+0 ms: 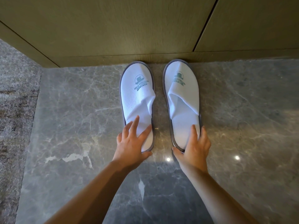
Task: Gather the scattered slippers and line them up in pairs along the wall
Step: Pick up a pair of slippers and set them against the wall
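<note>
Two white hotel slippers with grey soles and green logos lie side by side on the marble floor, toes against the wooden wall (113, 29). My left hand (132, 141) rests on the heel of the left slipper (137, 94), fingers spread and straight, thumb at the heel's end. On the right slipper (182, 94), my right hand (194, 146) lies over the heel end, fingers extended along the sole's right edge and thumb at the back rim. A small gap separates the two slippers.
Glossy grey marble floor (242, 110) stretches to both sides and toward me. A grey carpet (14, 102) borders the marble on the left. The wooden panelling turns a corner at the left, and a vertical seam (205, 25) runs through it at upper right.
</note>
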`<state>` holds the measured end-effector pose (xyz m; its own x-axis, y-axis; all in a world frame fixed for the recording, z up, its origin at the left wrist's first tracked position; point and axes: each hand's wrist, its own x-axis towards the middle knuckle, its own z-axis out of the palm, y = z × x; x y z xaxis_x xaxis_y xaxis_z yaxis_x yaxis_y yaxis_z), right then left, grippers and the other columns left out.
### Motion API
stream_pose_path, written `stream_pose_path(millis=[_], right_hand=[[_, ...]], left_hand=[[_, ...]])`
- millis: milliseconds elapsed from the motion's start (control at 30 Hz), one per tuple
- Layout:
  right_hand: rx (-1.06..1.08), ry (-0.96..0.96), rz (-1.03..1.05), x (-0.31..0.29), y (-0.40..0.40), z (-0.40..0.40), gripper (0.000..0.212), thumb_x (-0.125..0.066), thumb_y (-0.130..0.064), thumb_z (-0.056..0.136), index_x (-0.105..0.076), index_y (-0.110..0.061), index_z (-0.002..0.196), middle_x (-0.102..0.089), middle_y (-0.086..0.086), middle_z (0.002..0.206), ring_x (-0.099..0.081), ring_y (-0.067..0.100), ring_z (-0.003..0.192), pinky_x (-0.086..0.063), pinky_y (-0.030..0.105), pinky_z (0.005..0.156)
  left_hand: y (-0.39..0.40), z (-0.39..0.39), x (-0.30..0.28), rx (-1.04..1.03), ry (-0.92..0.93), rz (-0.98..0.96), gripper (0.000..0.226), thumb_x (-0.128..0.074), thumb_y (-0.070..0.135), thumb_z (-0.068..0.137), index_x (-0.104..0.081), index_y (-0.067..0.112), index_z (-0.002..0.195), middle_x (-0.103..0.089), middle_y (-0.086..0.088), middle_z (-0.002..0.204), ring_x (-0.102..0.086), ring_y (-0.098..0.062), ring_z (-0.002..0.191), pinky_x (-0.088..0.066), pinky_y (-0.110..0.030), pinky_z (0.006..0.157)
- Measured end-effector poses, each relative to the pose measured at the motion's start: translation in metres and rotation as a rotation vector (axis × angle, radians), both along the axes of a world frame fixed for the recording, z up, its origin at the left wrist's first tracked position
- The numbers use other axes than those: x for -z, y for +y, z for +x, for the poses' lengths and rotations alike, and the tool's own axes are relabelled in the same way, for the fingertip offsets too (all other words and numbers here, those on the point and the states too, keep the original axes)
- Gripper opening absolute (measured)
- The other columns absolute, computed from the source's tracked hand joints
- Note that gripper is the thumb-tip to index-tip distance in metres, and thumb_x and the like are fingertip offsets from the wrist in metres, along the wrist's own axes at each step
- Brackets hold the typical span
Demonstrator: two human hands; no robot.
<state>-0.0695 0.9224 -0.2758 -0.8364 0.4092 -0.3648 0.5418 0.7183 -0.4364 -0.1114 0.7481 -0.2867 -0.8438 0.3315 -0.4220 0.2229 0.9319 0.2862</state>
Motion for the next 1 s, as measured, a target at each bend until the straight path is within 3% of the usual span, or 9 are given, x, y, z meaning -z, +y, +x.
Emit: stream_pose_path(millis=[500, 700, 833, 1000], right_hand=[[0.042, -0.010, 0.032, -0.005, 0.000, -0.001, 0.086, -0.074, -0.025, 0.068, -0.023, -0.007, 0.136, -0.021, 0.022, 0.145, -0.021, 0.038, 0.128, -0.024, 0.046, 0.106], [0.009, 0.008, 0.039, -0.010, 0.001, -0.001, 0.085, -0.073, -0.031, 0.069, -0.026, -0.011, 0.136, -0.022, 0.020, 0.147, -0.019, 0.036, 0.133, -0.023, 0.048, 0.107], [-0.012, 0.089, 0.013, -0.034, 0.003, -0.006, 0.068, -0.071, -0.025, 0.072, -0.038, -0.007, 0.129, -0.033, 0.021, 0.141, -0.027, 0.038, 0.129, -0.026, 0.047, 0.105], [-0.098, 0.143, -0.097, -0.128, -0.001, -0.011, 0.028, -0.057, -0.015, 0.082, -0.056, -0.005, 0.108, -0.061, 0.017, 0.112, -0.050, 0.034, 0.107, -0.038, 0.042, 0.092]], left_hand=[[0.001, 0.000, -0.001, 0.014, 0.008, -0.033, 0.083, -0.060, 0.055, 0.073, -0.010, 0.041, 0.139, 0.011, -0.002, 0.154, 0.005, -0.023, 0.138, -0.018, -0.051, 0.111], [0.003, -0.002, -0.004, 0.027, -0.011, -0.066, 0.084, -0.053, 0.061, 0.074, -0.007, 0.039, 0.140, 0.010, -0.002, 0.155, 0.006, -0.026, 0.141, -0.010, -0.050, 0.113], [0.004, -0.007, -0.029, -0.003, -0.030, -0.073, 0.076, -0.047, 0.056, 0.081, -0.009, 0.031, 0.142, 0.000, -0.003, 0.156, 0.000, -0.025, 0.142, -0.010, -0.045, 0.114], [-0.003, -0.007, -0.137, -0.159, -0.018, 0.127, 0.053, -0.053, 0.035, 0.084, -0.038, 0.019, 0.133, -0.040, -0.008, 0.141, -0.037, -0.027, 0.128, -0.028, -0.040, 0.106]])
